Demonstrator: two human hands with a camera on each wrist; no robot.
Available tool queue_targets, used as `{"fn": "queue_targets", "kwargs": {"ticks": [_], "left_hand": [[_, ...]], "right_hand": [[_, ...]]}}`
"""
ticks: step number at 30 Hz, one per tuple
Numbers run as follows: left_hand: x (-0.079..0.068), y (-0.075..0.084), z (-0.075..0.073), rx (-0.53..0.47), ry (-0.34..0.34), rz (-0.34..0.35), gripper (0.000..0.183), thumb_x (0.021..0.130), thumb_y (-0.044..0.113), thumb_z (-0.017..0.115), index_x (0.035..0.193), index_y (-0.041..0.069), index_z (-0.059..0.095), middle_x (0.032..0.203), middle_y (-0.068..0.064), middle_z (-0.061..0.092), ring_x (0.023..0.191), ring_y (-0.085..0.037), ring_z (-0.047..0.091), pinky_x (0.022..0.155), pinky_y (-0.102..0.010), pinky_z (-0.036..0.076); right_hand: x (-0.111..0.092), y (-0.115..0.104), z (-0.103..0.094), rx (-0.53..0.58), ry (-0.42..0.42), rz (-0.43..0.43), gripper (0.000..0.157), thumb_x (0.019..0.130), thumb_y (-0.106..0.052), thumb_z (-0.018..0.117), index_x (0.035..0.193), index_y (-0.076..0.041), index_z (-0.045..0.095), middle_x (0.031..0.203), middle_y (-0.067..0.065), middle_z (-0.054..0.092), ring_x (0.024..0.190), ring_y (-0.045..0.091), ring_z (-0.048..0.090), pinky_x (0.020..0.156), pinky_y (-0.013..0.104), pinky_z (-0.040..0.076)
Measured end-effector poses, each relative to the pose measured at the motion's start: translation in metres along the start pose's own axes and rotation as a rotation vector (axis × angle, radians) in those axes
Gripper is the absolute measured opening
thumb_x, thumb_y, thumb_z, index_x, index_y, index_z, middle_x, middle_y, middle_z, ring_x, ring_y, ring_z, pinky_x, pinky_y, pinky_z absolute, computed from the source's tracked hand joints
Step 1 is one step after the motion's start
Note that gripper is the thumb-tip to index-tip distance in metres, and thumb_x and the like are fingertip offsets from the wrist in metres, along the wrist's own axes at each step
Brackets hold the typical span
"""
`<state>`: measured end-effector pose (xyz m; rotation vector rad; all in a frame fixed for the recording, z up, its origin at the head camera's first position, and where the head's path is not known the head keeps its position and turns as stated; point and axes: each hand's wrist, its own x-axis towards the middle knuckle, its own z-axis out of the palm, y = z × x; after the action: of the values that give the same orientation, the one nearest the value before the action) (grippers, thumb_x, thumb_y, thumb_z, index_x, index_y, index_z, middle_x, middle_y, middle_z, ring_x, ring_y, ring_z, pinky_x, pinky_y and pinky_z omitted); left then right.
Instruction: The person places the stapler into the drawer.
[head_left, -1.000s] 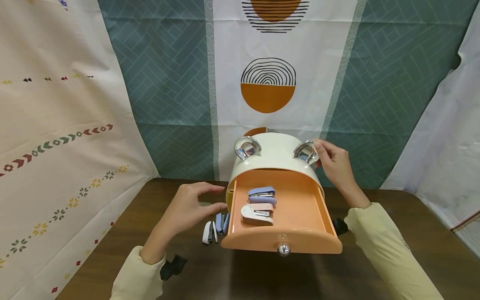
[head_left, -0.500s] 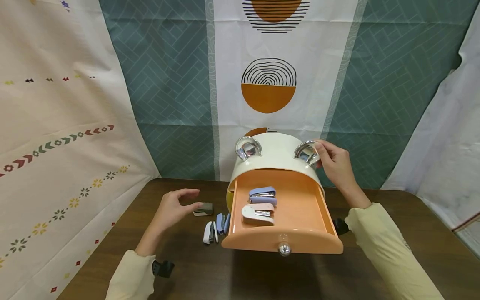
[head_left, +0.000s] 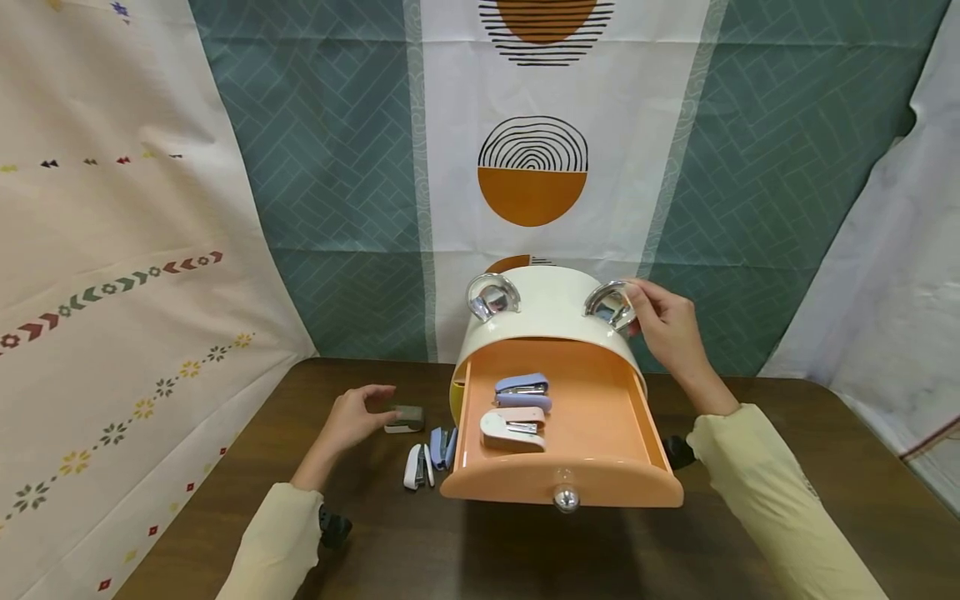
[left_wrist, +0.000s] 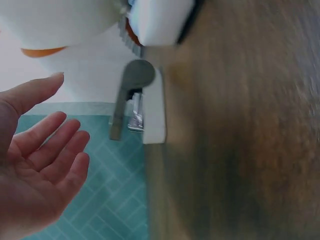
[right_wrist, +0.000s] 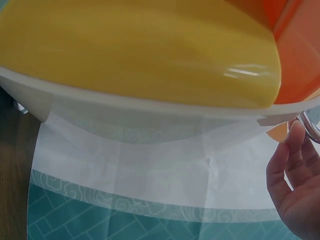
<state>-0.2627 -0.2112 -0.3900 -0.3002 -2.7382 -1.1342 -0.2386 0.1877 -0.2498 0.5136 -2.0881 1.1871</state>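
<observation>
My left hand (head_left: 351, 423) hovers beside a grey-green and white stapler (head_left: 407, 419) on the table, holding nothing. In the left wrist view, this stapler (left_wrist: 154, 110) stands apart from my loosely spread fingers. With thumb and fingers, my right hand (head_left: 670, 329) pinches the right silver ring (head_left: 594, 297) on top of a cream rounded cabinet (head_left: 553, 304). An orange drawer (head_left: 592, 417) is pulled out of it. Inside lie a blue stapler (head_left: 522, 384) and a pink and white stapler (head_left: 512, 431), both on the left. The right wrist view shows my right hand (right_wrist: 297, 187) at the ring.
A white stapler (head_left: 412, 467) and another blue stapler (head_left: 442, 447) lie on the wooden table (head_left: 390, 542), left of the drawer. A second silver ring (head_left: 512, 292) tops the cabinet's left side. A patterned cloth (head_left: 345, 192) hangs behind.
My left hand has moved left, away from the cabinet, bringing the grey-green stapler into sight, then edged slightly back toward it. My right hand stays on the ring.
</observation>
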Motion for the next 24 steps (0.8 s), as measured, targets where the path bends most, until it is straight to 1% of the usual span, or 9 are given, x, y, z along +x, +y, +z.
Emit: {"fn": "queue_targets", "kwargs": {"ticks": [3,6,8,15,24], "left_hand": [[0.003,-0.006,0.003,0.047,-0.037,-0.021,0.045,0.077,0.014,0.072,0.116,-0.004,0.058,0.113,-0.022,0.06,0.106,-0.037,0.054,0.087,-0.048,0.042],[0.007,-0.011,0.004,0.099,-0.082,-0.019,0.047,0.075,0.012,0.072,0.116,-0.007,0.057,0.11,-0.023,0.061,0.103,-0.037,0.055,0.085,-0.048,0.043],[0.009,-0.013,0.006,0.116,-0.098,-0.017,0.046,0.074,0.01,0.072,0.114,-0.007,0.058,0.108,-0.022,0.061,0.101,-0.036,0.056,0.084,-0.047,0.043],[0.015,-0.018,0.01,0.144,-0.105,0.0,0.042,0.072,0.007,0.072,0.109,-0.008,0.061,0.1,-0.019,0.064,0.091,-0.03,0.058,0.078,-0.043,0.045],[0.017,-0.02,0.014,0.145,-0.109,0.002,0.035,0.074,0.006,0.071,0.106,-0.006,0.063,0.097,-0.017,0.065,0.088,-0.028,0.06,0.074,-0.041,0.047]], "right_hand": [[0.0,0.0,0.0,-0.003,-0.005,-0.001,0.025,0.093,-0.003,0.048,0.109,0.012,0.06,0.063,0.025,0.056,0.046,0.003,0.048,0.049,0.014,0.04],[0.0,0.0,0.0,-0.01,-0.006,-0.005,0.025,0.093,-0.002,0.048,0.109,0.012,0.06,0.062,0.025,0.055,0.046,0.004,0.049,0.05,0.013,0.041],[0.0,0.001,0.0,-0.013,-0.004,-0.006,0.025,0.093,-0.002,0.048,0.108,0.012,0.06,0.061,0.025,0.055,0.046,0.006,0.049,0.05,0.013,0.041],[0.0,0.001,0.0,-0.015,-0.007,-0.006,0.025,0.093,-0.003,0.047,0.109,0.012,0.06,0.062,0.025,0.056,0.046,0.009,0.049,0.049,0.014,0.04],[0.0,0.001,0.0,-0.013,-0.006,-0.012,0.024,0.092,-0.001,0.048,0.108,0.013,0.059,0.063,0.025,0.055,0.046,0.01,0.049,0.049,0.012,0.04]]}}
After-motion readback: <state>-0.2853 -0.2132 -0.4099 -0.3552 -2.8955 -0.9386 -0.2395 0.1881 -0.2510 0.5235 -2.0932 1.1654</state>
